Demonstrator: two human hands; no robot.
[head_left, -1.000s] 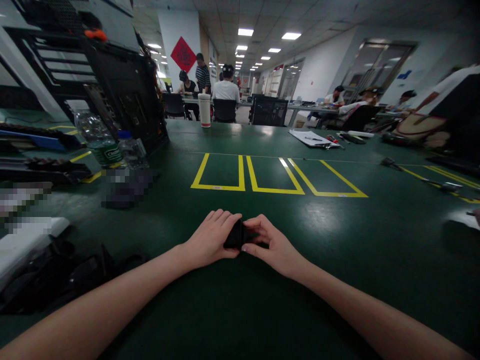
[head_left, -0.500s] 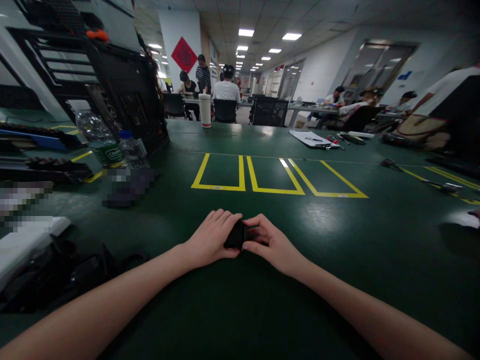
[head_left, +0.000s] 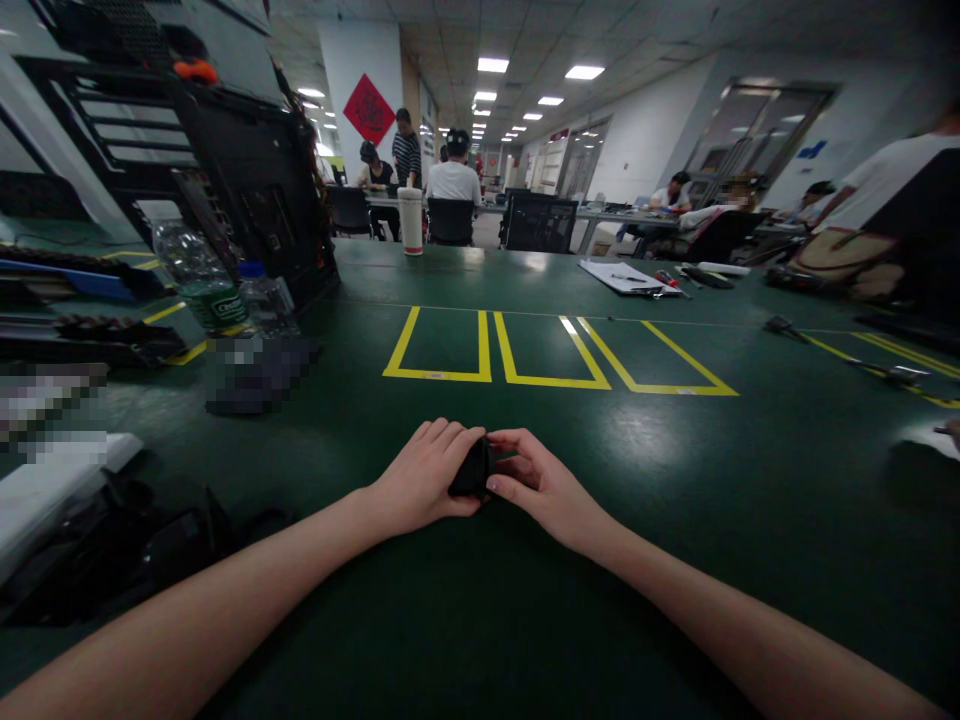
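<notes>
The left hand was curled snugly around a small black object, with its back facing up and its thumb on the near side. The right hand was bent, with its thumb and fingertips right by the object's right side; I could not tell if it gripped. Both arms slanted in from the bottom corners. The object was low over the green table, nearer than the yellow tape.

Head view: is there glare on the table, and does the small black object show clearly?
Head view: yes, pale glare on the green table, and some yellow tape whitened by it; head view: no, the black object is too dark for fine detail.
</notes>
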